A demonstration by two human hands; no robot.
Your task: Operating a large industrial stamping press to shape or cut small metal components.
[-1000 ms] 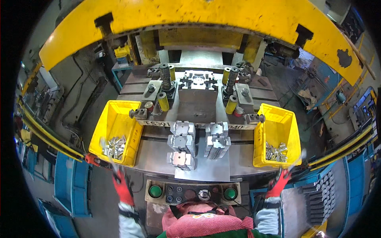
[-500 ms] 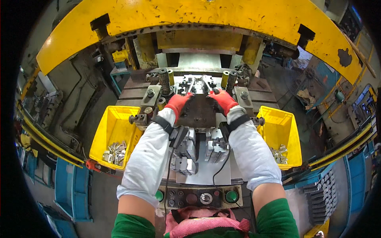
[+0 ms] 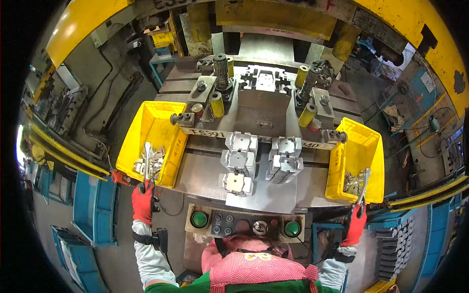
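My left hand [image 3: 143,201], in a red glove, is closed around silver metal tongs [image 3: 148,158]. Their tips reach over the left yellow bin [image 3: 141,122], above small metal pieces [image 3: 157,161]. My right hand [image 3: 355,225], also red-gloved, grips a second pair of tongs [image 3: 363,186] at the right yellow bin [image 3: 361,141]; more metal pieces [image 3: 351,183] lie there. Whether either pair of tongs pinches a piece is too small to tell. Between the bins, the press die [image 3: 265,78] holds a flat, notched metal part.
Stacked metal parts [image 3: 239,161] and further stacks [image 3: 283,163] stand on the bed's front plate. Guide posts [image 3: 221,71] rise beside the die, under the yellow press frame [image 3: 80,29]. A control panel [image 3: 229,224] with green buttons sits before me. Blue racks [image 3: 95,207] stand left.
Both hands have drawn back from the die and spread apart, each carrying its tongs to the bin on its side. My view has shifted, and the stacks are now uncovered.
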